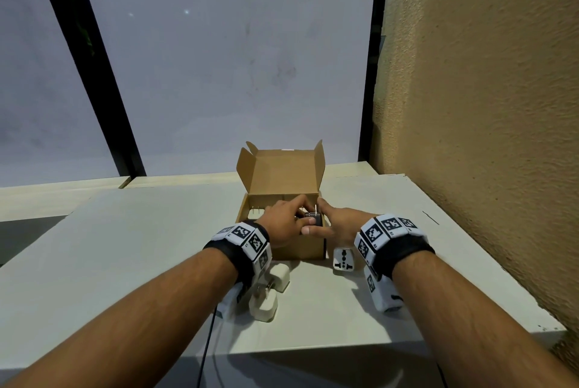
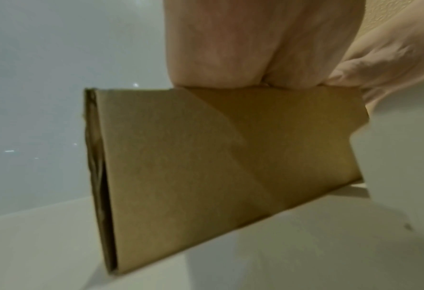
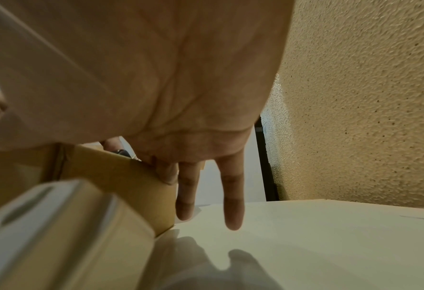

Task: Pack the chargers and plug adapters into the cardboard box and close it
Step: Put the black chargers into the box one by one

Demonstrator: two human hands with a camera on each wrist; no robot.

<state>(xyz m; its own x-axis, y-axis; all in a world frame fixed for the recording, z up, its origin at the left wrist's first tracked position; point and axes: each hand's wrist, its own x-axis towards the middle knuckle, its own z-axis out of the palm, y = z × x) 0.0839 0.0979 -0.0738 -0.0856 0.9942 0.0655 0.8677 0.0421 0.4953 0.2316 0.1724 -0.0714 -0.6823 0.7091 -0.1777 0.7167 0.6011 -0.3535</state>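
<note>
The cardboard box (image 1: pixel 299 246) stands open in the middle of the table, lid upright behind it. Over its right half, my left hand (image 1: pixel 297 215) and right hand (image 1: pixel 319 220) together hold a dark charger (image 1: pixel 315 219), its metal prongs pointing up. My left fingers curl over it. My right thumb and forefinger pinch it, while my right ring finger (image 3: pixel 186 196) and little finger hang straight down outside the box wall (image 3: pixel 121 172). A white charger (image 1: pixel 254 213) lies inside the box at the left. The left wrist view shows only the box front (image 2: pixel 206 166).
A white plug adapter (image 1: pixel 343 262) stands on the table just right of the box's front corner, close to my right wrist. Two white chargers (image 1: pixel 279 278) (image 1: pixel 264 306) lie under my left wrist. A rough wall (image 1: pixel 485 105) borders the table's right side. The table edge (image 1: pixel 344 347) is near me.
</note>
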